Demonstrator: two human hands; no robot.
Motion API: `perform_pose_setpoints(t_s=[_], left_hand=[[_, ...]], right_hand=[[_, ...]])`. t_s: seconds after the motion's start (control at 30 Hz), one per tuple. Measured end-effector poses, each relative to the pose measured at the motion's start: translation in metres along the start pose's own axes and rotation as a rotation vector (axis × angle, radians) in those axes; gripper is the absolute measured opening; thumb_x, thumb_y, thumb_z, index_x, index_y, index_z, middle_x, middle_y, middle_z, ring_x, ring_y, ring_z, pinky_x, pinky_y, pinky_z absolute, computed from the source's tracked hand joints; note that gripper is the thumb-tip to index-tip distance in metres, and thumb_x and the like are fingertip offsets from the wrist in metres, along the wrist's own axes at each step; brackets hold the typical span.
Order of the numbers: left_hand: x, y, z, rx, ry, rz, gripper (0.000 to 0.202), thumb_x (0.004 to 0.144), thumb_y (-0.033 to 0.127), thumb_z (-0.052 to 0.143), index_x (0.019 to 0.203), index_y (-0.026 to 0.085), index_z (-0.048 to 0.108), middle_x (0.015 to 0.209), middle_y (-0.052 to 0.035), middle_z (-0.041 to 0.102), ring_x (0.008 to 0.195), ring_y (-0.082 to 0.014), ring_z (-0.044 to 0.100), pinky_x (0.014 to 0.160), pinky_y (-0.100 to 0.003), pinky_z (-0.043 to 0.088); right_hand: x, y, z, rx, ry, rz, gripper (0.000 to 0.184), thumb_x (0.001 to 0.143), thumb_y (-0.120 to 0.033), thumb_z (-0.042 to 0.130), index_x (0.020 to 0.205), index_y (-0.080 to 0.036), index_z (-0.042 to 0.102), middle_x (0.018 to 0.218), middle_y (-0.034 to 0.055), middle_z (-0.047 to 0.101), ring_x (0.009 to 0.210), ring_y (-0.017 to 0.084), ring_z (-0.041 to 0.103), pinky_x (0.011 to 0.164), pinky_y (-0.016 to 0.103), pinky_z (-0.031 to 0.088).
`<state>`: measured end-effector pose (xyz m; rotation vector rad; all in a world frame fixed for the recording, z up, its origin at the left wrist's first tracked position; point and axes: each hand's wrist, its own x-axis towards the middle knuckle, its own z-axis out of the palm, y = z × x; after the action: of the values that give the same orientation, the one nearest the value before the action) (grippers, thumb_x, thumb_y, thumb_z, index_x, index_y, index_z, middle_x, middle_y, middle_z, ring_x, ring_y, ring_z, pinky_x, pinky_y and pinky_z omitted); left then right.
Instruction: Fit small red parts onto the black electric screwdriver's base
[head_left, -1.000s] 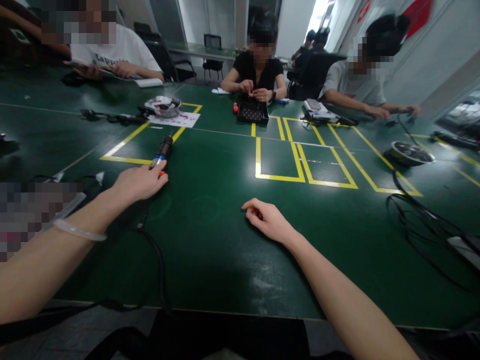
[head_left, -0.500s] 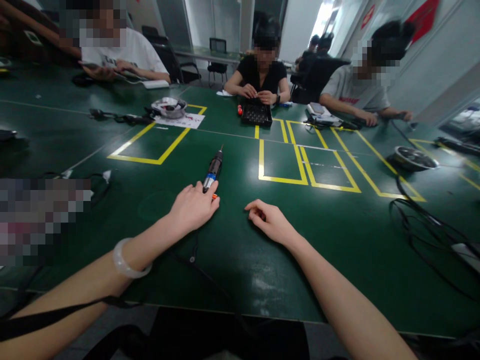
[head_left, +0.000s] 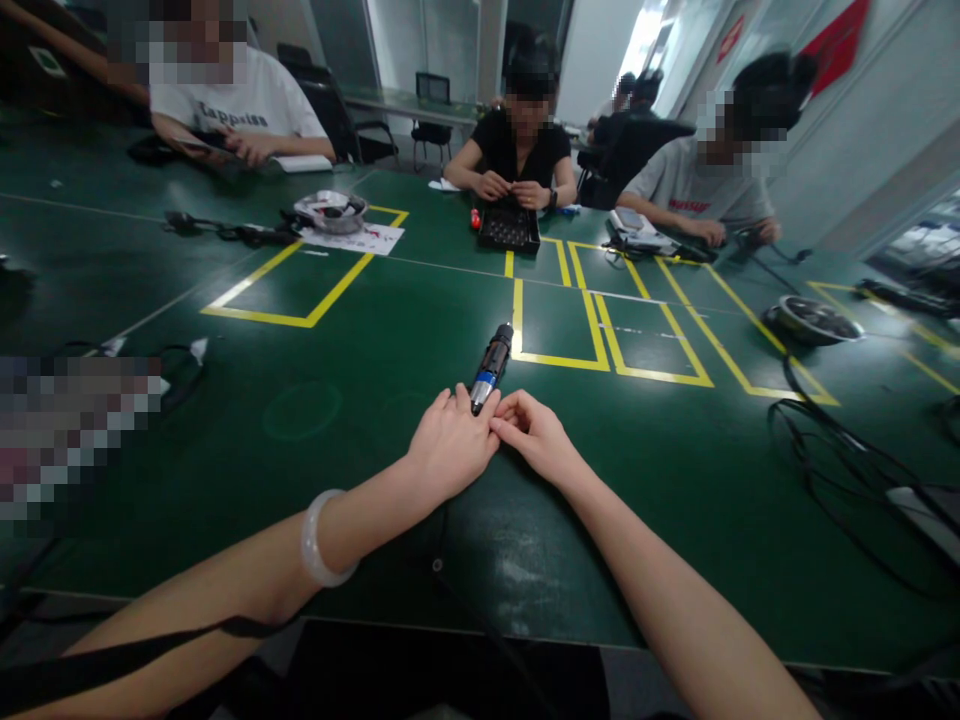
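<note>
Under my left hand [head_left: 456,440] lies an electric screwdriver [head_left: 491,368], dark-bodied with a blue band and a silver ring. My left fingers close over its rear part and hide it; its tip points away from me, close to a yellow tape line. My right hand [head_left: 536,430] is against the left one, thumb and forefinger pinched together beside the left thumb. What those right fingers hold, if anything, is hidden. A dark cord [head_left: 444,525] runs from below my left hand toward the table's near edge.
Yellow tape outlines [head_left: 562,362] mark the green table [head_left: 360,550]. Across it, a person works over a black tray [head_left: 508,232]; other people sit on both sides. A bowl [head_left: 330,212] stands back left, another bowl [head_left: 816,320] to the right, near black cables [head_left: 825,450].
My left hand has carried the electric screwdriver to the right, up to my right hand. The right fingers have closed into a pinch beside it.
</note>
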<state>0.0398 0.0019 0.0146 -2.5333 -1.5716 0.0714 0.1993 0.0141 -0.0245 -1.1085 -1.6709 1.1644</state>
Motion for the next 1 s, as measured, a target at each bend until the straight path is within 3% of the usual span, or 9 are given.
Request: perform_pose_setpoints(t_s=[0.4, 0.67, 0.83, 1.0], left_hand=[[-0.002, -0.002, 0.003, -0.049, 0.046, -0.002, 0.058, 0.100, 0.040, 0.045, 0.153, 0.015, 0.048, 0.142, -0.0258, 0.056, 0.130, -0.0329, 0.059, 0.111, -0.043, 0.042], [-0.005, -0.006, 0.001, -0.114, 0.026, -0.006, 0.069, 0.095, 0.046, 0.053, 0.156, 0.014, 0.041, 0.147, -0.0247, 0.052, 0.130, -0.0319, 0.059, 0.113, -0.042, 0.041], [-0.007, -0.012, 0.001, -0.138, 0.027, 0.016, 0.072, 0.097, 0.052, 0.049, 0.159, 0.019, 0.036, 0.145, -0.0216, 0.055, 0.128, -0.0320, 0.060, 0.112, -0.044, 0.042], [-0.008, -0.017, 0.003, -0.159, 0.025, 0.021, 0.074, 0.097, 0.056, 0.046, 0.160, 0.021, 0.033, 0.145, -0.0198, 0.055, 0.130, -0.0314, 0.059, 0.112, -0.043, 0.042]], right_hand=[[0.003, -0.005, -0.002, 0.126, -0.064, 0.066, 0.024, 0.079, -0.030, 0.072, 0.088, -0.019, 0.053, 0.075, -0.0036, 0.058, 0.064, 0.010, 0.053, 0.062, 0.025, 0.044], [0.001, -0.001, 0.003, 0.028, -0.082, 0.025, 0.017, 0.075, -0.017, 0.060, 0.090, -0.020, 0.052, 0.079, -0.0044, 0.057, 0.063, 0.009, 0.051, 0.062, 0.024, 0.043], [0.001, -0.003, -0.010, 0.015, -0.129, 0.008, 0.023, 0.075, -0.016, 0.055, 0.096, -0.018, 0.062, 0.080, -0.0031, 0.059, 0.066, 0.009, 0.052, 0.064, 0.024, 0.043], [0.003, -0.006, -0.024, 0.158, -0.146, 0.120, 0.020, 0.078, -0.021, 0.060, 0.096, -0.017, 0.068, 0.078, -0.0012, 0.064, 0.063, 0.010, 0.058, 0.057, 0.023, 0.046]])
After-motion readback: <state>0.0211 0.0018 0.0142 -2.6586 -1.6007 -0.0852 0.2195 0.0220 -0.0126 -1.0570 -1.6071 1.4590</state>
